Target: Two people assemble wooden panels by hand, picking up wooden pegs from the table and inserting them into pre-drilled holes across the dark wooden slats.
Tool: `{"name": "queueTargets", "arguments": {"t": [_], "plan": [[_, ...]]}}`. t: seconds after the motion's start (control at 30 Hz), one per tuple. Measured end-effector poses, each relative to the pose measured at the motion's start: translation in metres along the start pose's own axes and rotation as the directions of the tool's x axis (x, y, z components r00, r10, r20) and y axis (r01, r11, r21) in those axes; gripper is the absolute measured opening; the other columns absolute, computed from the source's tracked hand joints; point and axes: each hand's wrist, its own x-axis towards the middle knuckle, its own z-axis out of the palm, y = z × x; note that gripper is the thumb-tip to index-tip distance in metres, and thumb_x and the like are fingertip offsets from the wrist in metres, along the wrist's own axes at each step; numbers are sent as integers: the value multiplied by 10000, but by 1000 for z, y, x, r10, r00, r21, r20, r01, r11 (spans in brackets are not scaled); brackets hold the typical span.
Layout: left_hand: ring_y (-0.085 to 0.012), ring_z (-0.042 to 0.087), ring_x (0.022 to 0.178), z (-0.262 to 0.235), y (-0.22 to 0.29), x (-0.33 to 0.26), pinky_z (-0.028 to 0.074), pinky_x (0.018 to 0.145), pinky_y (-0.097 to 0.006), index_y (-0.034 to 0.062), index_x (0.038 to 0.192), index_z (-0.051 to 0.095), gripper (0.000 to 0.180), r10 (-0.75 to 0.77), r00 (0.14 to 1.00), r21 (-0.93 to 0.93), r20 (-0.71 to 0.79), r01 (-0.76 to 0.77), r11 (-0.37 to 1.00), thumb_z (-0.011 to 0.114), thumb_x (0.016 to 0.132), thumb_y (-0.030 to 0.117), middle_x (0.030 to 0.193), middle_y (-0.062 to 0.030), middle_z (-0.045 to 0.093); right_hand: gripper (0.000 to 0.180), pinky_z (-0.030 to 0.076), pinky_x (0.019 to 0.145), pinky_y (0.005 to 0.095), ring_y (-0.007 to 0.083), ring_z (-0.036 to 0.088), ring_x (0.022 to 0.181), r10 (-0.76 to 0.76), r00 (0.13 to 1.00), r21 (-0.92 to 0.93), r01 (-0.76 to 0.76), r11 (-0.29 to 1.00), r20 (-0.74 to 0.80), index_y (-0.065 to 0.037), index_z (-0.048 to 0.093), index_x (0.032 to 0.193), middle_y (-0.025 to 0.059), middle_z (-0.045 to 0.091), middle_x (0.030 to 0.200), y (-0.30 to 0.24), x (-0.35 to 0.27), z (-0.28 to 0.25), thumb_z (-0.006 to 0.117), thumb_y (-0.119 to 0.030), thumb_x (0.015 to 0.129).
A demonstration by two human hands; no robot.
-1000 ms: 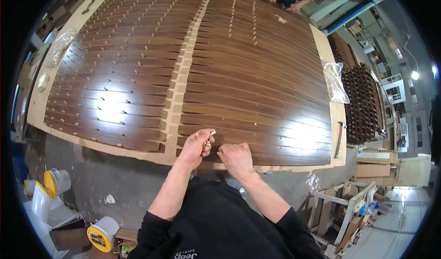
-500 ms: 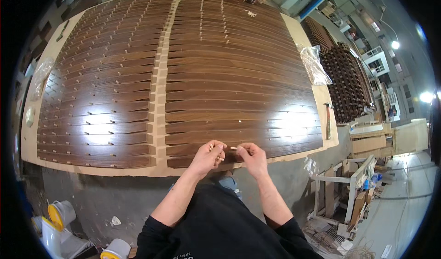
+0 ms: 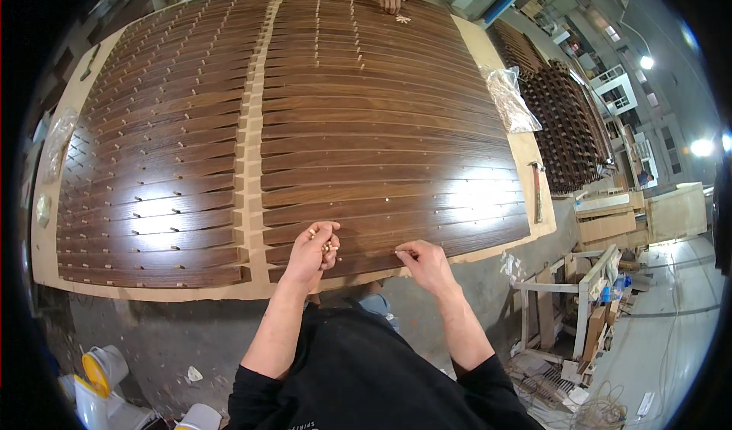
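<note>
Since half a second ago the hands have drawn apart: the right hand (image 3: 424, 265) has slid rightward along the nearest dark wooden slat (image 3: 396, 241), fingertips pinched on something too small to tell (perhaps a peg), while the left hand (image 3: 313, 253) stays cupped, fingers curled around a cluster of small pale dowel pegs (image 3: 328, 245), resting on the near edge of the slats

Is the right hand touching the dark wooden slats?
Touching. The head view shows the right hand with its fingertips pressed onto the nearest dark wooden slats; no gap shows between them.
</note>
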Motion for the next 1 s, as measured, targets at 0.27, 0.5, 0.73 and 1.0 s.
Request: {"name": "queueTargets", "arguments": {"t": [0.27, 0.5, 0.73, 1.0], "plan": [[-50, 450, 539, -4, 0, -2, 309, 446, -211, 37, 1144, 605, 270, 7, 1000, -91, 6, -7, 996, 473, 1091, 265, 763, -6, 580, 127, 548, 752, 431, 329, 681, 848, -109, 994, -206, 110, 972, 13, -88, 734, 915, 83, 730, 900, -2, 6, 5, 730, -212, 885], [-48, 444, 530, 9, 4, -4, 311, 445, -212, 17, 1188, 601, 316, 12, 999, -71, 37, -10, 997, 459, 1092, 283, 761, -6, 578, 98, 524, 779, 428, 279, 661, 888, -287, 957, -330, 284, 900, 40, -137, 740, 884, 37, 713, 878, 11, 5, 9, 734, -234, 874], [-55, 448, 530, 2, 1, -6, 309, 445, -209, 27, 1361, 541, 381, 18, 997, -38, 80, -15, 999, 470, 1084, 280, 756, -11, 583, 311, 556, 835, 378, 236, 692, 924, -174, 980, -184, 188, 965, 93, -101, 750, 1110, 79, 697, 992, -42, 23, 3, 775, -287, 862], [-62, 528, 602, 9, 4, -7, 382, 498, -233, 57, 1243, 652, 401, 3, 1000, 216, -29, 3, 976, 416, 1086, 341, 739, 6, 620, 255, 554, 762, 288, 142, 683, 832, -73, 967, 428, -40, 903, 245, -15, 710, 1120, 78, 716, 972, -76, 46, 72, 731, -171, 920]]}}
